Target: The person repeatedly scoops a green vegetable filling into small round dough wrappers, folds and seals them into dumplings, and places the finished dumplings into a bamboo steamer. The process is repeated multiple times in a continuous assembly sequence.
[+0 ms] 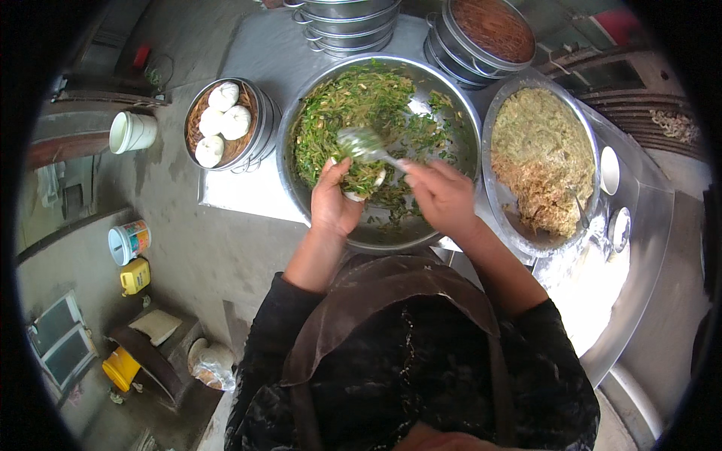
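Note:
A large round metal basin (290, 186) holds chopped green vegetable filling (350, 96). Over its near left part, my left hand (335, 203) cups a piece of white dough (354, 197) heaped with greens; much of the dough is hidden by the filling. My right hand (443, 197) grips the handle of a metal spoon (361, 144), whose blurred bowl lies over the greens just above my left hand. Left of the basin, several white filled buns (236, 122) sit on the woven liner of a round metal steamer (265, 124).
An oval metal basin (591, 132) of pale and brownish filling (541, 152) stands at the right, a utensil in it. Stacked metal steamers (350, 25) and another stack with a brown liner (493, 28) stand behind. A white bucket (135, 132) is on the left.

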Demonstrator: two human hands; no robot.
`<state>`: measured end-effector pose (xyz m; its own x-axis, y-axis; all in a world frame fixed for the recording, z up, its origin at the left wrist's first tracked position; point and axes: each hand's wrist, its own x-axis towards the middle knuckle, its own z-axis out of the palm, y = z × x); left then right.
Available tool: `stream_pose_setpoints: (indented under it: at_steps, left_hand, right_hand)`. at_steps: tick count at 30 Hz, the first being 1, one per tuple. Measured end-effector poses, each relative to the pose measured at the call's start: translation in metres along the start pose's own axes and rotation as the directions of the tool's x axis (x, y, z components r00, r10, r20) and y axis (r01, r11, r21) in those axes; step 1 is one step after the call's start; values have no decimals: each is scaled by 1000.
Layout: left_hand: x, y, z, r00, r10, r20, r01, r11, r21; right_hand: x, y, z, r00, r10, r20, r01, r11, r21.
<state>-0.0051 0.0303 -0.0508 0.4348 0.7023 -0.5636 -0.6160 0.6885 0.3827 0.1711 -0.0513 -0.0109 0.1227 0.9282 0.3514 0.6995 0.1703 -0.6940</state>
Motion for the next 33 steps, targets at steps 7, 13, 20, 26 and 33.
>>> stream_pose_setpoints:
  at_steps: [7,13,20,26,33]
  left_hand:
    - [-6,0,2,997,-69,30,71,996,-51]
    - [-10,6,8,981,-72,178,90,991,-97]
    - [-21,1,28,945,-21,326,74,986,-151]
    - [-22,-1,26,944,-63,323,68,998,-6]
    - [-23,-4,23,959,-66,275,58,998,35]
  right_hand:
    - [-17,42,1,1000,2,20,4,953,-304]
    - [-32,46,13,991,-4,132,53,927,-370]
    - [7,-3,12,760,479,440,-608,280,743]
    - [17,-5,11,811,458,364,-567,458,685]
    - [22,-5,11,786,468,404,-569,292,769]
